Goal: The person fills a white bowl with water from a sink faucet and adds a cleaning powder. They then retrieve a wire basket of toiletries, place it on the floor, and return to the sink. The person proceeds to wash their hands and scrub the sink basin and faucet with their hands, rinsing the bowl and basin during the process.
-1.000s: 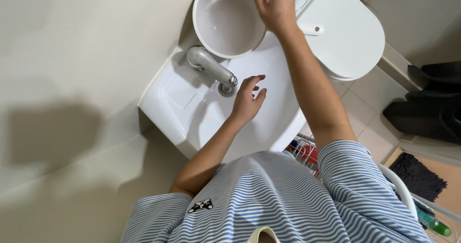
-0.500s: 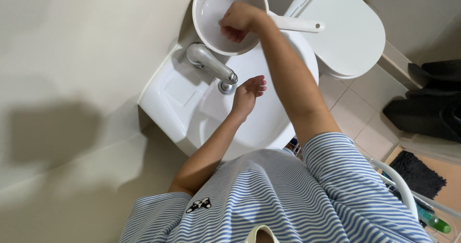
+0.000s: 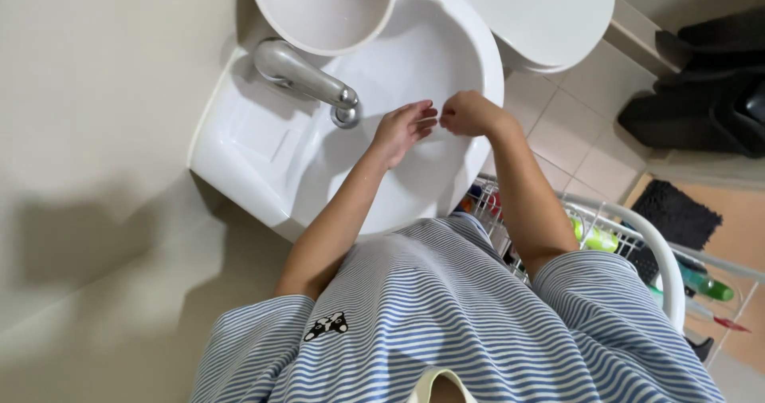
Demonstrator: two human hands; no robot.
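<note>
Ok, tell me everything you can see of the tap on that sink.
The tap is a single spout of shiny silver metal, smooth and rounded, with no separate handle that can be made out. It rises from the back ledge of the white sink near the wall and slants out over the bowl, ending in a round nozzle that points down. No water can be seen running from it. The left hand is close beside the nozzle, not touching it. A white bowl-shaped dipper hangs just above its base.

Blue-and-white striped short-sleeved shirt [image 3: 478,323] with small black-and-white chest emblem [image 3: 328,325].
</note>
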